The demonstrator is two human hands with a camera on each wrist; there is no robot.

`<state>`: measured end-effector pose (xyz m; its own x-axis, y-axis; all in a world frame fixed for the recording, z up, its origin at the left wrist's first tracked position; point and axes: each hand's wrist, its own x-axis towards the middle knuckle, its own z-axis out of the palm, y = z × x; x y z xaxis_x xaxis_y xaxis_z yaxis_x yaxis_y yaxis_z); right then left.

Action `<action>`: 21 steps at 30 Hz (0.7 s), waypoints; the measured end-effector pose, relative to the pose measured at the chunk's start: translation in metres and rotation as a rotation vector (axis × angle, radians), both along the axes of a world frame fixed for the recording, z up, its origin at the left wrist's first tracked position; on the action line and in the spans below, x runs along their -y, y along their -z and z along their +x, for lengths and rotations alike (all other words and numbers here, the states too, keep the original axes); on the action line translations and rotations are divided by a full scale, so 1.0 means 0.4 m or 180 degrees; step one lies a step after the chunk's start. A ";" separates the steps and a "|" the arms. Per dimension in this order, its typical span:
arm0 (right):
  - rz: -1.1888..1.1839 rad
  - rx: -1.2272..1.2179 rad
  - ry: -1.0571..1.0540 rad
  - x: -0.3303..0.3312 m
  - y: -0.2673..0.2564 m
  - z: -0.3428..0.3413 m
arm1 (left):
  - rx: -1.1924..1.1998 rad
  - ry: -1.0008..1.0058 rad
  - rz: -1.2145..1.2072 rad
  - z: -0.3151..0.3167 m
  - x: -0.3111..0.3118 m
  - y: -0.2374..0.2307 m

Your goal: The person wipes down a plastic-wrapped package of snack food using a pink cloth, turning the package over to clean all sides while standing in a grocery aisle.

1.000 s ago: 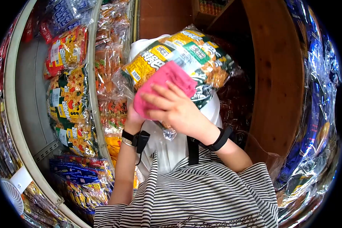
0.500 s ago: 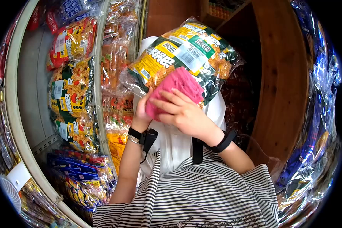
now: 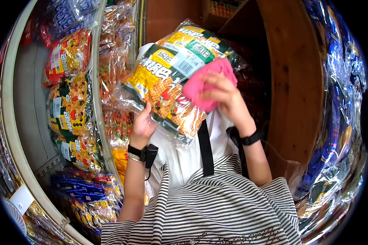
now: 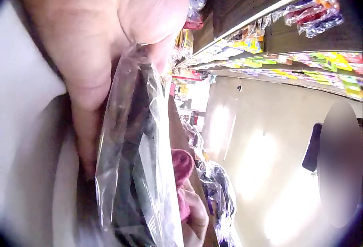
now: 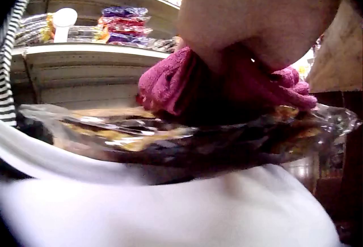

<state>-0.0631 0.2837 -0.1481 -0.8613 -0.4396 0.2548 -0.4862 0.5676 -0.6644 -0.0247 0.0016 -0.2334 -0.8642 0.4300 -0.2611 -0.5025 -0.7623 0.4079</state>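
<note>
The work in hand looks like wiping a snack bag (image 3: 173, 75) with a pink cloth (image 3: 221, 66), and it seems under way rather than finished. The bag lies printed face up in front of the person, over a white surface (image 3: 178, 159); the cloth lies bunched on the bag's right part. Whether the bag's bare left and far parts are wiped cannot be told, and its underside is hidden, so how much is left stays uncertain.

The left hand (image 3: 142, 124) pinches the bag's near left edge, its fingers closed on the clear wrapper. The right hand (image 3: 229, 100) has its fingers bent over the cloth, holding it against the bag's face — the thumb is mostly hidden in the head view.

The bag's wrapper ends in loose, crinkled film at its left, near the orange packs (image 3: 114, 73) in the row just beside it. Farther left of the bag, a shelf holds similar bags (image 3: 69, 104), so sideways room there looks tight. To the bag's right is a dark gap, then a wooden panel (image 3: 296, 81) well apart. Beyond the bag's far edge, reddish-brown floor (image 3: 171, 10) shows — probably the freer direction.
</note>
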 end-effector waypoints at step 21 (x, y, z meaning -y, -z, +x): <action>-0.0333 -0.0164 0.1304 -0.046 0.110 -0.107 | 0.0231 -0.0071 -0.0440 0.029 0.018 0.028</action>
